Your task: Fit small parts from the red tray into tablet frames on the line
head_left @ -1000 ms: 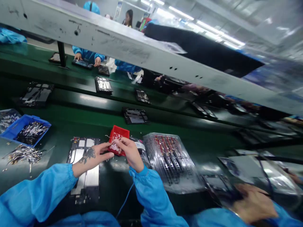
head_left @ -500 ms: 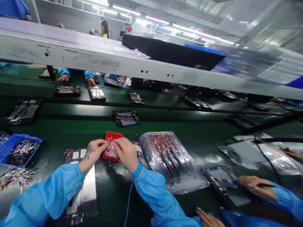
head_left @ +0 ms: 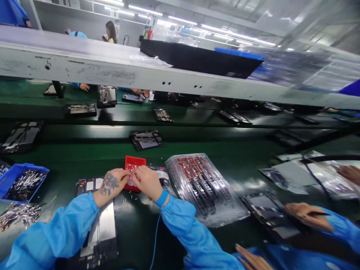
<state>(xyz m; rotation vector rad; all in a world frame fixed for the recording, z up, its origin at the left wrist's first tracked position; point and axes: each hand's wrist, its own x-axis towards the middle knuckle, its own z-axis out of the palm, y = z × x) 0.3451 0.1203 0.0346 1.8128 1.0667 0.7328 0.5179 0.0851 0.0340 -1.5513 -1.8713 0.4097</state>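
Observation:
My left hand and my right hand meet over a small red tray holding tiny white parts. The fingers of both hands are pinched together at the tray's near edge; what they pinch is too small to make out. An opened tablet chassis lies flat under my left forearm. Both arms wear blue sleeves, and a blue wrist strap with a cord sits on my right wrist.
A clear plastic tray of red-and-black parts lies right of my hands. A blue bin and loose metal strips sit at the left. More chassis ride the green belt. A co-worker's hands work on a device at the right.
The view has tilted up and levelled. My hands have drawn closer together over the red tray. The co-worker's hand at the right has shifted over the device.

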